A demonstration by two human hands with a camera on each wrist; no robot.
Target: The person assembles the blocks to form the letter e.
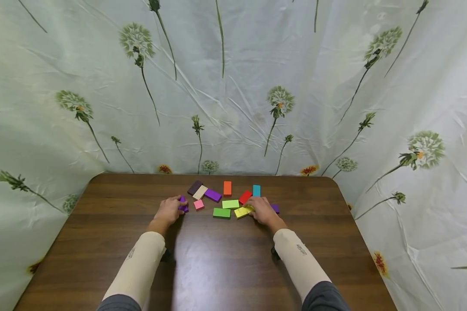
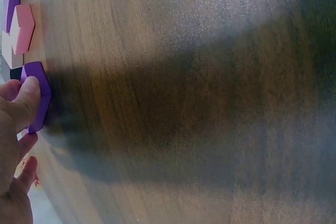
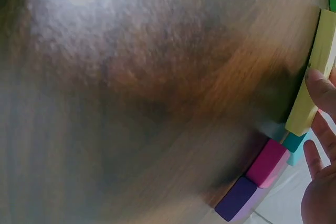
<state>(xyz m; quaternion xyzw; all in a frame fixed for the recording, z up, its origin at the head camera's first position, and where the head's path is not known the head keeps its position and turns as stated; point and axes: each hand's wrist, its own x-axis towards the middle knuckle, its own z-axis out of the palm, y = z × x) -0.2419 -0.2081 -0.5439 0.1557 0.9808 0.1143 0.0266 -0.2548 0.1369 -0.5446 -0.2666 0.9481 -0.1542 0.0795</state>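
Left hand (image 1: 169,211), fingers closed in, pinches purple rectangular block (image 2: 44,98); small pink block (image 1: 199,204) at its 3 o'clock. Right hand (image 1: 263,211) pinches yellow rectangular block (image 1: 242,212), green rectangular block (image 1: 222,213) at 9 o'clock. Both toward 12 o'clock on brown wood-grain bench (image 1: 225,263).

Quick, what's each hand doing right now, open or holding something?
Left hand: holding a purple block.
Right hand: holding a yellow block.

A brown table (image 1: 101,233) (wood-grained) carries blocks (image 1: 230,204) in many colours.
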